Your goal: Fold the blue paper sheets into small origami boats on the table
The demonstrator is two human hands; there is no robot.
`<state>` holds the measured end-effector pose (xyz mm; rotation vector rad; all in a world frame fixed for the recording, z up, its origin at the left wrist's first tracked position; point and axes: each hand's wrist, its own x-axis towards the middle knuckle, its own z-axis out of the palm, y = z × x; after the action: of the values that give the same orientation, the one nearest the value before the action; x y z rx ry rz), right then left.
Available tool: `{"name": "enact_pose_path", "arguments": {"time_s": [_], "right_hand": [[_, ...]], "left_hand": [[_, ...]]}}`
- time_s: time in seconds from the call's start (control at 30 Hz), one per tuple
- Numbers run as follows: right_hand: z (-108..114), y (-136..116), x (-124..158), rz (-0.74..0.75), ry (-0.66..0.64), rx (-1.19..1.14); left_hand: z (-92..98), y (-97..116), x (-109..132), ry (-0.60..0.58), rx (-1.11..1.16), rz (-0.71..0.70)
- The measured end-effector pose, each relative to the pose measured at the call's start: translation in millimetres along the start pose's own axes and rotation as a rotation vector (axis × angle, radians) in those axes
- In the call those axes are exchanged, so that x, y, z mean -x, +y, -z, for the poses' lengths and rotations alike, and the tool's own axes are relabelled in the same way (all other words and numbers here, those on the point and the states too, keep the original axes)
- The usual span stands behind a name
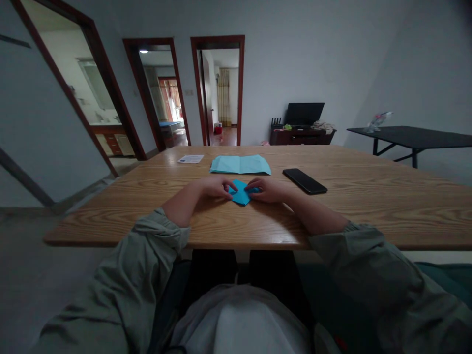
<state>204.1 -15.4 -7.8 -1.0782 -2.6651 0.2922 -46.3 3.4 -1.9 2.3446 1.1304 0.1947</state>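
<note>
A small piece of folded blue paper (241,193) lies on the wooden table in front of me, its lower end narrowing to a point. My left hand (218,187) pinches its left edge, thumb and fingers bent over the paper. On the opposite edge, my right hand (266,190) grips the paper in the same way. Both wrists rest low over the tabletop. Just beyond my hands lies a stack of light blue paper (240,164) with a crease down its middle. The undersides of my fingers are hidden.
A black phone (304,181) lies to the right of my hands on the wooden table (387,196). A white printed card (191,159) is at the far left. Past the table stand a dark cabinet with a monitor (304,114) and a black side table (413,136).
</note>
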Motion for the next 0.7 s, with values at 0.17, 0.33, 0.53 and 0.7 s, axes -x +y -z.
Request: {"name": "enact_pose_path", "arguments": {"time_s": [0.17, 0.33, 0.53, 0.7], "right_hand": [[4, -6, 3, -0.036, -0.055, -0.039], [3, -10, 2, 0.002, -0.079, -0.089], [1, -4, 3, -0.056, -0.108, -0.108], [-2, 3, 1, -0.076, -0.104, -0.116]], "left_hand": [[-0.5, 6, 0, 0.004, 0.005, 0.042], [-1.1, 6, -1, 0.068, -0.054, 0.023], [-0.1, 3, -4, 0.099, -0.122, -0.076], [-1.2, 9, -3, 0.107, -0.085, -0.091]]}}
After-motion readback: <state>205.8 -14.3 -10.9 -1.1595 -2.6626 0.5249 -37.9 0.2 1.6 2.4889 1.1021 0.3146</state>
